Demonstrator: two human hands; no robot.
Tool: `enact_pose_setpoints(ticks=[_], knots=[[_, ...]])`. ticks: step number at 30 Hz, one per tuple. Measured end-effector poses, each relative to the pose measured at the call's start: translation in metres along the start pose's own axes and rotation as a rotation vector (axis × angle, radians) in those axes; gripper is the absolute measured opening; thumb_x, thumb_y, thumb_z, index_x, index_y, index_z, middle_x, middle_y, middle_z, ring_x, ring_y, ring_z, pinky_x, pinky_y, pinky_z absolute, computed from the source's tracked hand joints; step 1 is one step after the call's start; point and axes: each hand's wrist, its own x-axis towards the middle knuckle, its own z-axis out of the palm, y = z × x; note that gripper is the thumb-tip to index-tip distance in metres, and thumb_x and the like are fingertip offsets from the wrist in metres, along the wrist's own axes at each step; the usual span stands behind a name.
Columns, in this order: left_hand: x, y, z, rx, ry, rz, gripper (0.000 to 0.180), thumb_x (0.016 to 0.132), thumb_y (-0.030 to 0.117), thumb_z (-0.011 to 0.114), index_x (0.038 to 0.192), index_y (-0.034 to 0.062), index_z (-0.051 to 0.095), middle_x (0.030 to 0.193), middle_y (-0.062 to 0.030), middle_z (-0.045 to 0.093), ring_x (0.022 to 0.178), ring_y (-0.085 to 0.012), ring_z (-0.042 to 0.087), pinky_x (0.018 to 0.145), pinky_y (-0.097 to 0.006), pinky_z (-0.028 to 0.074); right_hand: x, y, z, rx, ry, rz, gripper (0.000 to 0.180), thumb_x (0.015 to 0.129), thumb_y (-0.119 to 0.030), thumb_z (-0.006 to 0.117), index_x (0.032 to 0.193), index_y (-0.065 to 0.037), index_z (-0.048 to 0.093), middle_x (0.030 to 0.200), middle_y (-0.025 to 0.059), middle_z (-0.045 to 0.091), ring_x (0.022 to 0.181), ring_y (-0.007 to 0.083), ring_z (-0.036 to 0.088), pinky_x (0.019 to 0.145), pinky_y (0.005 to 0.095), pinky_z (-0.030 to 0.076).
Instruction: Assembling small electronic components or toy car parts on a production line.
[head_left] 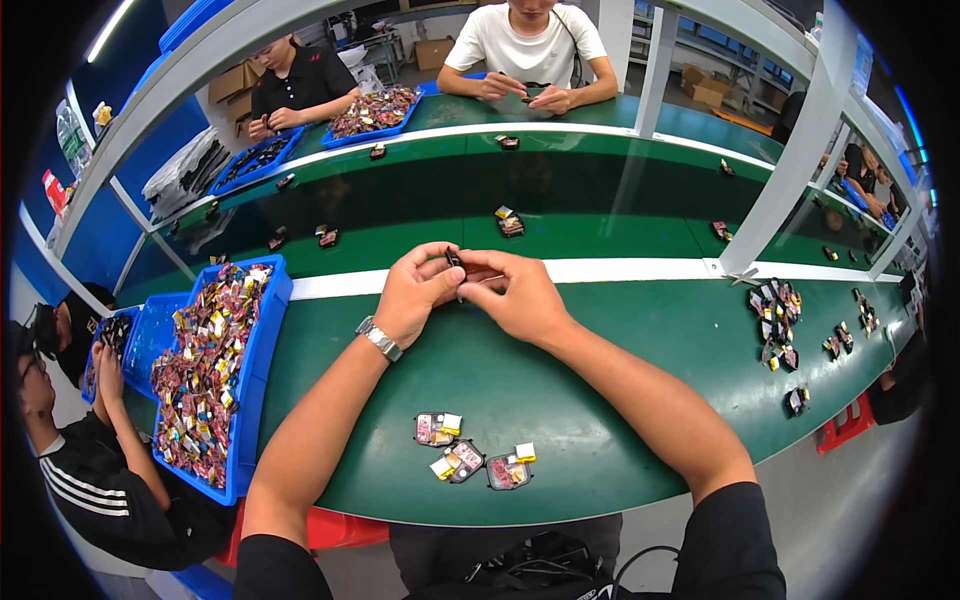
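Over the near green worktop my left hand [408, 296] and my right hand [522, 298] meet, fingers closed on one small black electronic case part [455, 263]. Held on edge between the fingertips, it is mostly covered, so its inner side cannot be made out. Close to the front edge of the bench lie three small black-framed electronic cases [459, 461] with reddish circuit boards and white-and-yellow battery pouches. To the left, a blue tray [272, 300] is heaped with many loose circuit boards with small batteries [205, 375].
A green conveyor belt [400, 220] beyond a white rail carries several scattered cases [509, 221]. A grey post [790, 170] rises at right, near a cluster of cases [775, 322]. Co-workers sit across the belt and at left, near more blue trays [375, 135].
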Motion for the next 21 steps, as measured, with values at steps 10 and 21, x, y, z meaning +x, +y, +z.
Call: enact_pose_setpoints(ticks=[10, 21], knots=[[-0.001, 0.001, 0.022, 0.114, 0.077, -0.056, 0.030, 0.093, 0.008, 0.064, 0.120, -0.0004, 0.054, 0.109, -0.0113, 0.067, 0.092, -0.0152, 0.068, 0.080, -0.028, 0.059, 0.015, 0.015, -0.017, 0.211, 0.003, 0.313, 0.022, 0.092, -0.004, 0.063, 0.111, 0.004, 0.067, 0.099, 0.0117, 0.072, 0.084, 0.0124, 0.068, 0.076, 0.0246, 0.056], [0.004, -0.004, 0.016, 0.200, 0.126, -0.057, 0.012, 0.094, 0.002, 0.057, 0.106, -0.0013, 0.058, 0.111, -0.0134, 0.065, 0.098, -0.0182, 0.068, 0.082, -0.029, 0.060, 0.009, -0.006, -0.068, -0.463, -0.421, 0.221, 0.031, 0.091, -0.017, 0.063, 0.118, -0.001, 0.065, 0.107, 0.0117, 0.069, 0.099, 0.0225, 0.065, 0.091, 0.0353, 0.051]])
